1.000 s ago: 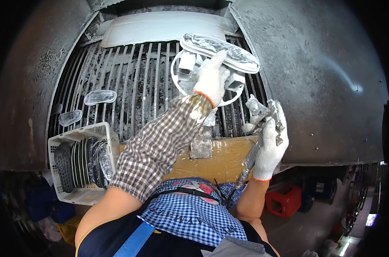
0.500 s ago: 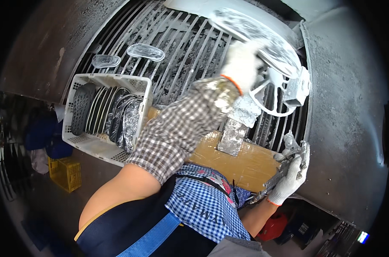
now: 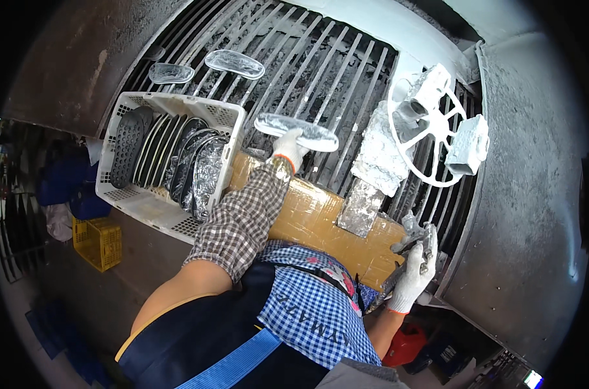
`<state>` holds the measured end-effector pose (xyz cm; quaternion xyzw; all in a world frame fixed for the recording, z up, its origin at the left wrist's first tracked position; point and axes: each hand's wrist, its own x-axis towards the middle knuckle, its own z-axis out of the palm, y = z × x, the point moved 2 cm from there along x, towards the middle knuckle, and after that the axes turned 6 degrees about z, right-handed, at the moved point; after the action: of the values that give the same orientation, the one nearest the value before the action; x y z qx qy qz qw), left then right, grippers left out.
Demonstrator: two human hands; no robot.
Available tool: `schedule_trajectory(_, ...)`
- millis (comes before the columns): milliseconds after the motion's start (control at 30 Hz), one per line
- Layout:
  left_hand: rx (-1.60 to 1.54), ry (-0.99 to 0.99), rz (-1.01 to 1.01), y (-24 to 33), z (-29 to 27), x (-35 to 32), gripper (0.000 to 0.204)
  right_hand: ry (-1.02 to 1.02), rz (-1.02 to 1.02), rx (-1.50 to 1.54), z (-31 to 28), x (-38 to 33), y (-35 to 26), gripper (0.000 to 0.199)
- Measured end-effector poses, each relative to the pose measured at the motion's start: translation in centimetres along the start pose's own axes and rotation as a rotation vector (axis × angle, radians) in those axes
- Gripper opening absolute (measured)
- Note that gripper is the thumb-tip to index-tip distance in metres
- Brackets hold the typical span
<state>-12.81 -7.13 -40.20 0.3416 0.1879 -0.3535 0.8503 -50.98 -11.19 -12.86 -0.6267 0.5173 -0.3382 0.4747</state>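
Note:
My left hand (image 3: 290, 147), in a white glove below a checked sleeve, grips the near edge of a film-covered shoe sole (image 3: 319, 136) above the metal grate (image 3: 311, 71). My gloved right hand (image 3: 412, 275) is closed round a paint-crusted spray gun (image 3: 411, 228) at the lower right. Beyond the gun stands a white-coated spoked wheel (image 3: 435, 133) carrying square blocks (image 3: 468, 146). Two more film-covered soles, a smaller one (image 3: 171, 73) and a larger one (image 3: 235, 63), lie on the grate at the far left.
A white plastic crate (image 3: 168, 223) at the left holds several soles upright, some wrapped in film. Taped cardboard (image 3: 307, 214) lines the near edge, with a coated metal plate (image 3: 359, 207) on it. A dark metal wall (image 3: 528, 168) bounds the right. A yellow crate (image 3: 98, 243) stands below left.
My left hand has drawn back from the wheel toward the left, bringing the sole off it. The wheel now shows bare spokes. My right hand, still holding the spray gun, has shifted slightly left.

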Motion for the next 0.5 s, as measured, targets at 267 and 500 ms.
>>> schedule_trajectory(267, 0.005, -0.039, 0.056, 2.0, 1.8, 4.1, 0.04, -0.007, 0.11, 0.118, -0.4, -0.7, -0.3, 0.054)
schedule_trajectory(500, 0.502, 0.019, -0.249, -0.4, 3.3, -1.1, 0.047, -0.008, 0.053, 0.057, 1.3, -0.7, -0.7, 0.051)
